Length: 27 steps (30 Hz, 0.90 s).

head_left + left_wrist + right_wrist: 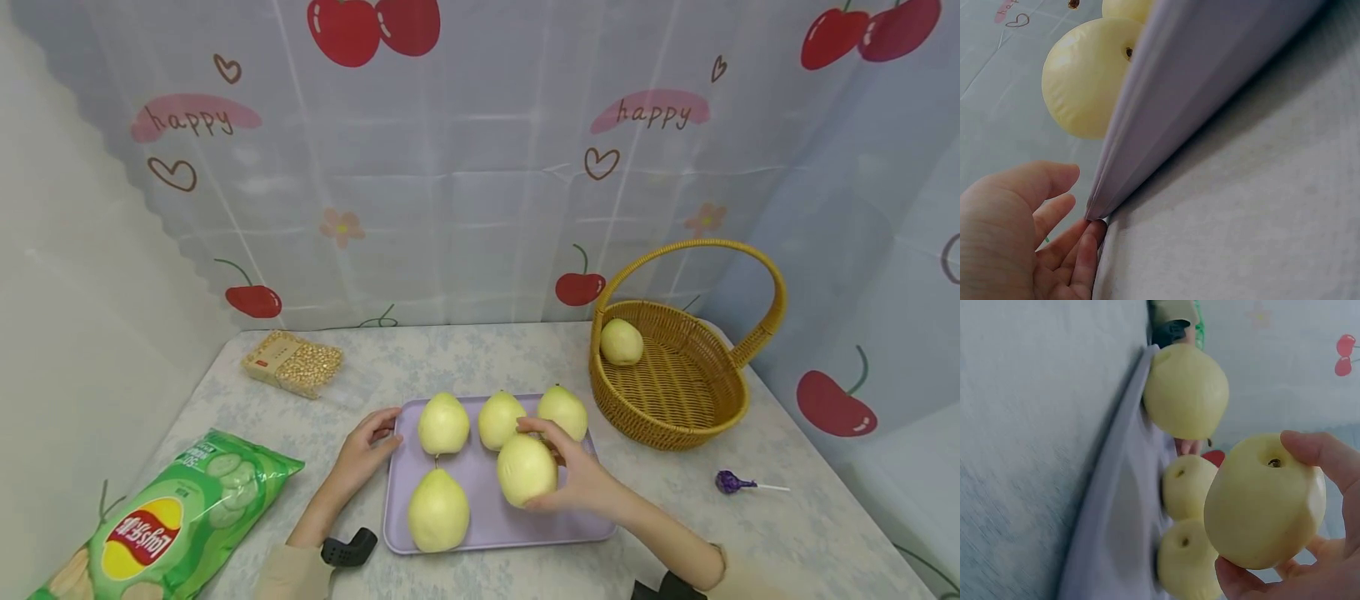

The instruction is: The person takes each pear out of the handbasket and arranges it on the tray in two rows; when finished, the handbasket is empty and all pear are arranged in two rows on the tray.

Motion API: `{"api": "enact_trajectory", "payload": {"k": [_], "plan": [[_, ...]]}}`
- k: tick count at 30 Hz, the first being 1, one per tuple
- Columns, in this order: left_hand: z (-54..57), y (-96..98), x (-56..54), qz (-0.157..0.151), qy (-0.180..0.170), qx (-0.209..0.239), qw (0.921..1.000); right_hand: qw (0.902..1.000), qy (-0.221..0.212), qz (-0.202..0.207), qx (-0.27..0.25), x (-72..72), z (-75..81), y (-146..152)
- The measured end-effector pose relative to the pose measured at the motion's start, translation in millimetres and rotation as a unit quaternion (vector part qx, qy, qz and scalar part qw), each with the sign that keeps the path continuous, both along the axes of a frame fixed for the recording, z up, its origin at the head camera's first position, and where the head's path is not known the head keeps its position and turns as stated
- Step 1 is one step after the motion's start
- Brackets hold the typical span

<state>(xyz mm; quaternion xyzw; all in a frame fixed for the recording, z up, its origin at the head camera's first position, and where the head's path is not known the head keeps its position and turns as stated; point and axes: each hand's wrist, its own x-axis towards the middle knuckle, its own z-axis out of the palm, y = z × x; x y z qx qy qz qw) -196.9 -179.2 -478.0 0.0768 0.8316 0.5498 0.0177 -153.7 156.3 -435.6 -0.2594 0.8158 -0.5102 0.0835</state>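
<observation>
My right hand (573,471) grips a pale yellow-green pear (527,471) over the right half of a lilac tray (491,508). In the right wrist view, thumb and fingers curl round this pear (1264,503), its dark hollow showing. Three more pears line the tray's back: a left one (443,423), a middle one (501,419) and a right one (562,412). At the front left lies another pear (438,511). My left hand (367,450) rests at the tray's left edge, fingertips touching its side and thumb apart from it in the left wrist view.
A brown wicker basket (667,400) with a tall handle stands at the back right, one pear (622,342) inside. A purple-wrapped lollipop (731,482) lies in front of it. On the left are a green chip bag (180,521) and a pack of yellow kernels (292,364).
</observation>
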Motion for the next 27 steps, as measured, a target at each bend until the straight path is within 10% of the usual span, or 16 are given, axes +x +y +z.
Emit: {"api": "enact_trajectory", "payload": {"k": [27], "plan": [[1.0, -0.6, 0.3, -0.004, 0.004, -0.004, 1.0, 0.9983, -0.044, 0.029, 0.024, 17.2, -28.1, -19]]}}
